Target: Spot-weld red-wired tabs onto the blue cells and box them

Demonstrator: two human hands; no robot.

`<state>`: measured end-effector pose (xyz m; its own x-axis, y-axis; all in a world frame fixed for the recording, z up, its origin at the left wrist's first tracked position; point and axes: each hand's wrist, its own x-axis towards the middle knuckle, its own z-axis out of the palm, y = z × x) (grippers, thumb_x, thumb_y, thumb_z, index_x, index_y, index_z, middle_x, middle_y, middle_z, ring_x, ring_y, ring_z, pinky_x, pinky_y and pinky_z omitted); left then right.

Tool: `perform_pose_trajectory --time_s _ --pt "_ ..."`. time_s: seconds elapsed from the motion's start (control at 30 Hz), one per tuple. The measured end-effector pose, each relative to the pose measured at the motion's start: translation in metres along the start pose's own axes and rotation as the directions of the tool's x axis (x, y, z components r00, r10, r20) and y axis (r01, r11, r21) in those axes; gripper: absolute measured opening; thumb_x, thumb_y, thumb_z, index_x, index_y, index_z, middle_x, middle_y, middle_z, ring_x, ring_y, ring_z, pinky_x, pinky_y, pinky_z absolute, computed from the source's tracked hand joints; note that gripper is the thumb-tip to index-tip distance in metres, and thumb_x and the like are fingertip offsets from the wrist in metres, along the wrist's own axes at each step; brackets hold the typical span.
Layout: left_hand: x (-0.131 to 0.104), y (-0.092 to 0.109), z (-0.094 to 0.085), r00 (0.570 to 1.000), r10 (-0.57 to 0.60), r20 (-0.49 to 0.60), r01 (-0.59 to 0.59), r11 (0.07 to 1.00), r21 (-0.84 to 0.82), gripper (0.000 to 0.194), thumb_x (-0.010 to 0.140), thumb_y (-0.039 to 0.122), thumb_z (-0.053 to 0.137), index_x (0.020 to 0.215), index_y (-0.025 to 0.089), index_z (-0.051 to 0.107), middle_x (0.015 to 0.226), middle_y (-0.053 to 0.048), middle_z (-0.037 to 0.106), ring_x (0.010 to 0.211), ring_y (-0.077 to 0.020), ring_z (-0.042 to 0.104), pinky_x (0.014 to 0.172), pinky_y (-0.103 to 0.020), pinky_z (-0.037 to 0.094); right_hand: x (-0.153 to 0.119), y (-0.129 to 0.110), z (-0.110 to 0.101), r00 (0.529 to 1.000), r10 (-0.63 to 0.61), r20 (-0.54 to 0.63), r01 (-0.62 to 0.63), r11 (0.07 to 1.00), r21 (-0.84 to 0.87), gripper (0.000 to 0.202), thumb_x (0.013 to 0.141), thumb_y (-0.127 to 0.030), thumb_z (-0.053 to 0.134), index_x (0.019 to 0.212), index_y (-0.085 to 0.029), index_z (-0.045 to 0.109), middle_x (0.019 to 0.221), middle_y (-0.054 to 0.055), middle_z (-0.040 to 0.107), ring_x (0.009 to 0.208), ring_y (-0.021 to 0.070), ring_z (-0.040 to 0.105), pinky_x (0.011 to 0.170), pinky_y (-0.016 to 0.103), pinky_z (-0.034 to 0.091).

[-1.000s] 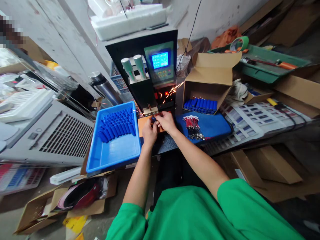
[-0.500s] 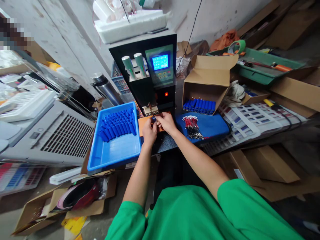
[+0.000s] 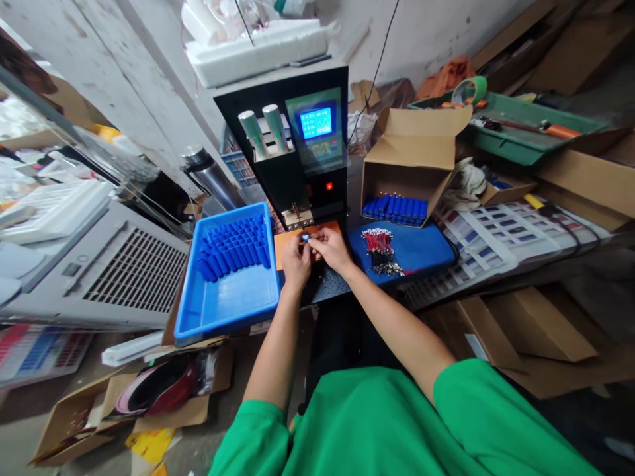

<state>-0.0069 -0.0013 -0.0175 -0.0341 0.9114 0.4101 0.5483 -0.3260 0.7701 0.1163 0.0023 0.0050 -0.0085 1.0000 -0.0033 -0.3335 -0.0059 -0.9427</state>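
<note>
My left hand [image 3: 296, 262] is closed around a small blue cylindrical battery cell [image 3: 305, 237], whose pale end faces up toward me. Thumb and fingers of my right hand [image 3: 331, 251] pinch at that same cell from the right. Any small part between those fingertips is too small to make out. Just beyond the cell are the thin copper-coloured electrodes [image 3: 297, 215] of a black spot welder [image 3: 278, 182]. Both hands are over the orange block [image 3: 284, 246] at the welder's foot.
To the left, a blue tray [image 3: 228, 304] bears rows of blue cells. At right, red and black wire leads [image 3: 381, 251] lie on a blue pad [image 3: 426, 254], before an open cardboard box [image 3: 411, 155] of more cells. A steel flask [image 3: 215, 178] stands behind the tray.
The cell has come slightly back from the electrodes and turned, so its pale end shows more. My right hand has shifted a little with it; the camera view has moved slightly.
</note>
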Motion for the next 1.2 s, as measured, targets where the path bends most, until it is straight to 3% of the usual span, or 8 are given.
perform_pose_trajectory --time_s 0.3,0.6,1.2 --pt "0.0001 -0.0046 0.0012 1.0 0.0 -0.008 0.0 1.0 -0.01 0.029 0.096 0.031 0.055 0.121 0.02 0.063 0.099 -0.008 0.07 0.088 -0.0193 0.067 0.08 -0.032 0.054 0.0003 0.0022 0.0003 1.0 -0.016 0.0 0.016 1.0 0.005 0.038 0.065 -0.042 0.083 0.079 -0.018 0.058 0.063 -0.004 0.06 0.052 0.0084 0.056 0.043 0.017 0.047" --pt "0.0023 0.0004 0.002 0.999 -0.053 -0.003 0.053 0.995 0.09 0.03 0.096 0.031 0.055 0.122 0.019 0.064 0.09 -0.006 0.07 0.077 -0.0184 0.064 0.073 -0.031 0.05 0.0031 0.0013 0.0002 1.0 0.0 -0.01 0.0 1.0 -0.012 0.033 0.068 -0.037 0.08 0.08 -0.019 0.055 0.062 -0.006 0.058 0.051 0.0072 0.054 0.042 0.016 0.045" --pt "0.0058 0.002 0.0026 0.994 -0.107 0.015 0.106 0.992 0.075 0.032 0.096 0.028 0.054 0.125 0.019 0.062 0.093 -0.006 0.071 0.075 -0.0168 0.063 0.074 -0.03 0.05 0.0037 0.0013 0.0001 1.0 0.005 -0.013 -0.006 0.999 -0.034 0.031 0.067 -0.034 0.078 0.082 -0.019 0.055 0.065 -0.005 0.059 0.053 0.0082 0.056 0.043 0.017 0.045"
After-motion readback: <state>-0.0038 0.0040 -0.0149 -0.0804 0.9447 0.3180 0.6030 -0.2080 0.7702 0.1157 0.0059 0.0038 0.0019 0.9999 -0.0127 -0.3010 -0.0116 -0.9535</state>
